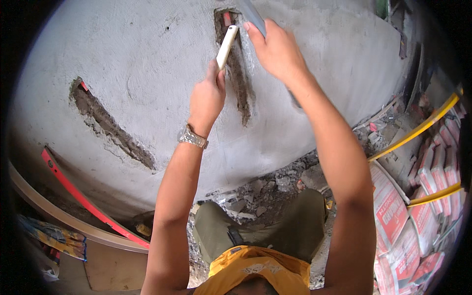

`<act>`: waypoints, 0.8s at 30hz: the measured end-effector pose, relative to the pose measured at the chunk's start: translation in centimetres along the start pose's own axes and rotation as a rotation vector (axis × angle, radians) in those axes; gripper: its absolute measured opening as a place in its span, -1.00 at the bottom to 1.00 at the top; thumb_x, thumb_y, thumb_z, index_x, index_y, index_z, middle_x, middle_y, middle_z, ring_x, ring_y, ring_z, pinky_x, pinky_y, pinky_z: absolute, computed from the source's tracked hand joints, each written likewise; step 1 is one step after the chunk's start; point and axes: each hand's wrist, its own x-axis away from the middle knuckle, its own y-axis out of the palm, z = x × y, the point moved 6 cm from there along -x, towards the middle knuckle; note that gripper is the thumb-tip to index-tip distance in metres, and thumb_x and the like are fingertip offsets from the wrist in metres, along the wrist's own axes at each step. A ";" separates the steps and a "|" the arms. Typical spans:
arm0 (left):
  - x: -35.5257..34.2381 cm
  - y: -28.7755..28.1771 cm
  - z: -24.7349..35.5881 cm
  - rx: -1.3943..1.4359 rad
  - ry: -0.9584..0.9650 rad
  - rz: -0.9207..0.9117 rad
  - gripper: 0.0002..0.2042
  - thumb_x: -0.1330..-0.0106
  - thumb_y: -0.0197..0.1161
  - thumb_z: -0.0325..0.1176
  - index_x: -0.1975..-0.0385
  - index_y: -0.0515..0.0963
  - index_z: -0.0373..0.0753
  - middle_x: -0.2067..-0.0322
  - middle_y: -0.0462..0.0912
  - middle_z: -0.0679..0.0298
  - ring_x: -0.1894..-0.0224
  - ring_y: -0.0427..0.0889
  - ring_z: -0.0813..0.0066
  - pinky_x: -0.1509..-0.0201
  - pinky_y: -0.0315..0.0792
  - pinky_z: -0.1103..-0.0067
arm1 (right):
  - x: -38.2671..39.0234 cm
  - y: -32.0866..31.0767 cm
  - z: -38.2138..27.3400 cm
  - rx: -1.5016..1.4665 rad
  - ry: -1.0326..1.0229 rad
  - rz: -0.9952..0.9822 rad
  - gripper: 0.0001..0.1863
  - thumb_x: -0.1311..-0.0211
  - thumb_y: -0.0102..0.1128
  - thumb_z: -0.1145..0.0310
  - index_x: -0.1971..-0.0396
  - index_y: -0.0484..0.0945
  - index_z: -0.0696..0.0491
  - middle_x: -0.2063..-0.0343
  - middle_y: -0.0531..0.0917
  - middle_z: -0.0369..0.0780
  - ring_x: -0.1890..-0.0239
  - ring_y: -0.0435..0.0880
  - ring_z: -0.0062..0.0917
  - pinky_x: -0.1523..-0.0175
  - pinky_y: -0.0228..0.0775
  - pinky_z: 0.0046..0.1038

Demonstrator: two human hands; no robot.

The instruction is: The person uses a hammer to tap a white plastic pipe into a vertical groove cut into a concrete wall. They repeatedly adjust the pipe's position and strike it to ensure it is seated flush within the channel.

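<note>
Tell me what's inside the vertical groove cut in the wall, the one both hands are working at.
The groove shows dark rough mortar and a red piece at its top. The white handle in the left hand covers part; its depth is hidden.

Bare forearms, a silver metal wristwatch [192, 137], olive trousers [290, 226], a yellow-orange printed shirt [255, 270].

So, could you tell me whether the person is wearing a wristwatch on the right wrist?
No, the metal wristwatch sits on the left wrist, below the left hand; the right hand has a bare wrist.
</note>
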 end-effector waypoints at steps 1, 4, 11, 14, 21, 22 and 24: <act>-0.1 0.1 -0.1 -0.002 -0.001 0.015 -0.60 -0.57 0.10 -0.24 -0.31 0.39 -0.22 0.47 0.63 -0.23 0.43 0.69 -0.22 0.44 0.48 0.12 | 0.5 0.0 0.1 -0.039 -0.017 0.084 -0.43 -0.52 0.04 -0.07 0.24 0.53 0.27 0.53 0.68 0.11 0.40 0.72 0.07 0.26 0.54 -0.04; -0.1 0.8 0.6 0.037 -0.024 -0.026 -0.61 -0.57 0.10 -0.23 -0.31 0.42 -0.23 0.46 0.63 -0.24 0.44 0.69 -0.22 0.45 0.47 0.13 | -0.7 1.0 2.3 0.081 0.066 -0.202 -0.43 -0.54 0.02 -0.07 0.24 0.51 0.27 0.56 0.66 0.10 0.45 0.70 0.08 0.32 0.52 -0.01; 0.1 0.6 0.3 0.001 -0.001 -0.019 -0.59 -0.58 0.09 -0.19 -0.32 0.42 -0.24 0.46 0.63 -0.25 0.42 0.69 -0.23 0.42 0.48 0.13 | 0.5 1.1 0.9 0.086 0.008 -0.085 -0.43 -0.55 -0.01 -0.04 0.14 0.56 0.28 0.56 0.68 0.06 0.45 0.73 0.00 0.27 0.57 -0.03; -0.3 0.5 0.5 0.020 0.023 -0.019 -0.58 -0.58 0.08 -0.17 -0.31 0.42 -0.23 0.48 0.64 -0.21 0.44 0.68 -0.22 0.44 0.48 0.10 | -1.3 2.0 2.7 0.158 -0.010 -0.201 -0.42 -0.54 0.00 -0.06 0.16 0.57 0.28 0.55 0.68 0.09 0.44 0.72 0.03 0.28 0.55 -0.02; -0.8 -0.2 -0.1 -0.002 -0.005 -0.030 -0.59 -0.59 0.07 -0.16 -0.31 0.47 -0.21 0.44 0.67 -0.20 0.45 0.71 -0.14 0.43 0.52 0.20 | 0.2 2.5 2.4 0.119 0.066 -0.241 -0.40 -0.55 -0.03 -0.09 0.25 0.58 0.26 0.54 0.69 -0.01 0.49 0.75 -0.23 0.40 0.54 -0.17; -1.3 -1.0 -0.5 0.010 -0.021 -0.052 -0.58 -0.59 0.08 -0.16 -0.32 0.48 -0.21 0.41 0.67 -0.22 0.45 0.73 -0.10 0.41 0.53 0.25 | 0.1 2.2 2.3 0.101 0.188 -0.351 -0.39 -0.54 -0.02 -0.11 0.28 0.57 0.25 0.55 0.67 -0.02 0.47 0.74 -0.23 0.32 0.53 -0.16; -3.2 -3.0 0.7 -0.042 0.171 -0.087 -0.58 -0.59 0.09 -0.14 -0.30 0.52 -0.21 0.42 0.68 -0.18 0.49 0.70 -0.03 0.43 0.51 0.30 | 1.0 1.2 3.6 0.099 0.092 -0.242 -0.39 -0.54 -0.02 -0.11 0.29 0.57 0.25 0.56 0.66 -0.03 0.51 0.70 -0.23 0.35 0.52 -0.17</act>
